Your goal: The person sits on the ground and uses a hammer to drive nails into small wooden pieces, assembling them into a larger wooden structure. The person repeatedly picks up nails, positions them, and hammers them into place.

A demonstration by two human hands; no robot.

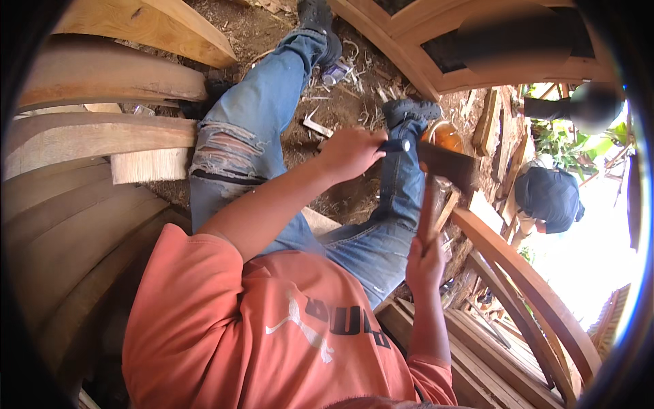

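Note:
My left hand (349, 154) is closed around a short dark blue tool handle (394, 146) with a pale round butt end; its other end is hidden by the hand. In my right hand (427, 262), fingers wrapped round the wooden shaft, a hatchet (449, 165) stands with its dark, broad metal head up. The back of that head lies close to the pale butt of the blue handle; contact cannot be made out. Both hands are above my spread legs in torn blue jeans (252, 109).
Curved timber pieces (109, 140) crowd the left side. A wooden frame (436, 71) stands at the upper right, curved beams (524, 273) at the right. Wood chips (317, 126) and a small crumpled container (335, 73) litter the dirt. Another person (547, 198) bends over farther right.

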